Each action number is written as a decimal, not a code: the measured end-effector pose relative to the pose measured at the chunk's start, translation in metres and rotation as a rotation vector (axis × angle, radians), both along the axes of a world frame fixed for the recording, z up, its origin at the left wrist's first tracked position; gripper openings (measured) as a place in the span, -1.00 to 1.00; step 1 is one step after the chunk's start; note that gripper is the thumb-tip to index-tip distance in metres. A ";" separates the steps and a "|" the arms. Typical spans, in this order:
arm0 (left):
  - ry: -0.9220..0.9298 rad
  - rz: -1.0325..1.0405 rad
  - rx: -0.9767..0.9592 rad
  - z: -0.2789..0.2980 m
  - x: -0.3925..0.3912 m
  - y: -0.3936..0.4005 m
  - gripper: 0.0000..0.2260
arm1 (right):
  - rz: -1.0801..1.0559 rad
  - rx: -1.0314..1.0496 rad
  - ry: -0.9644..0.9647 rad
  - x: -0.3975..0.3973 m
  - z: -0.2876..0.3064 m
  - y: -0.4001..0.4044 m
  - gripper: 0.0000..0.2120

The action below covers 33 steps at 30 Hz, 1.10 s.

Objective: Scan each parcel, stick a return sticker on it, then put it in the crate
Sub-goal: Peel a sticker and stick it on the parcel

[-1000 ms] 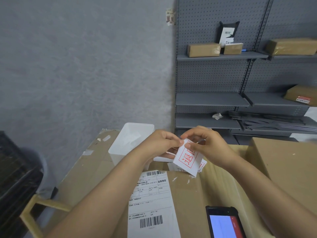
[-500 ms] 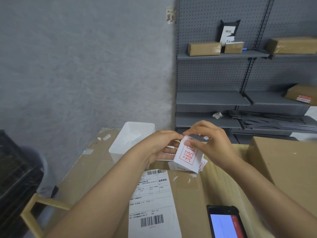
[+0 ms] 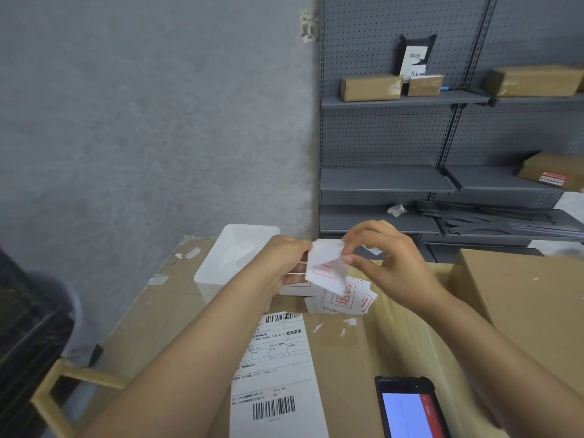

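Note:
A brown cardboard parcel (image 3: pixel 357 361) lies in front of me with a white shipping label (image 3: pixel 278 374) on its top. Above its far edge, my left hand (image 3: pixel 284 263) pinches a white return sticker sheet (image 3: pixel 325 270) printed in red. My right hand (image 3: pixel 388 263) pinches the sheet's top corner, and a thin layer curls away from it. More return stickers (image 3: pixel 347 298) lie in a loose pile under my hands. A handheld scanner (image 3: pixel 410 409) with a lit screen rests on the parcel at the bottom.
A white plastic bin (image 3: pixel 234 257) stands on the cardboard-covered table at the left. A large brown box (image 3: pixel 524 311) sits to the right. A dark crate (image 3: pixel 28 336) is at the far left edge. Grey shelves (image 3: pixel 404 99) with small parcels fill the back right.
My right hand has lifted and pulled the sticker's top corner up, so a layer now peels away from the sheet. My left hand keeps holding the sheet in much the same place.

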<state>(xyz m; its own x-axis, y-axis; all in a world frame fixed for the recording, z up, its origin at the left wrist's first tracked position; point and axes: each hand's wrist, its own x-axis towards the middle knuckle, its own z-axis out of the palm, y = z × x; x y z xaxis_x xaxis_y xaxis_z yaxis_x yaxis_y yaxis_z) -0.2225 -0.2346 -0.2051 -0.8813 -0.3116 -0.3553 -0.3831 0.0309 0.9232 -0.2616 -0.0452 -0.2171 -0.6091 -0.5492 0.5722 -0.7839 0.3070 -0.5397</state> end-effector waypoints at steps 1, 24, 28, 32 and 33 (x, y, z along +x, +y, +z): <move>0.011 0.050 -0.014 -0.001 -0.002 -0.002 -0.85 | -0.003 -0.020 -0.044 -0.001 -0.001 0.003 -0.94; -0.234 -0.298 -0.721 -0.043 -0.017 0.002 -0.65 | -0.102 -0.306 -0.805 -0.001 -0.012 0.042 -0.91; -0.251 -0.290 -0.610 -0.035 -0.008 -0.001 -0.67 | -0.071 -0.286 -0.931 0.017 -0.001 0.026 -0.92; -0.202 -0.341 -0.644 -0.034 0.001 -0.003 -0.76 | -0.075 -0.208 -1.007 0.034 -0.004 0.014 -0.89; -0.174 -0.350 -0.687 -0.034 0.004 -0.004 -0.78 | -0.087 -0.182 -1.016 0.038 -0.006 0.012 -0.88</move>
<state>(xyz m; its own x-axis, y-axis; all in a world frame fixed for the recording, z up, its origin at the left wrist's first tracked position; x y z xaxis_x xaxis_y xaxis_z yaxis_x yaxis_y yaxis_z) -0.2189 -0.2384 -0.2391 -0.9182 -0.2261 -0.3253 -0.3828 0.7178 0.5816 -0.2235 -0.0330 -0.2234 -0.8844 -0.4371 -0.1637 0.0881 0.1881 -0.9782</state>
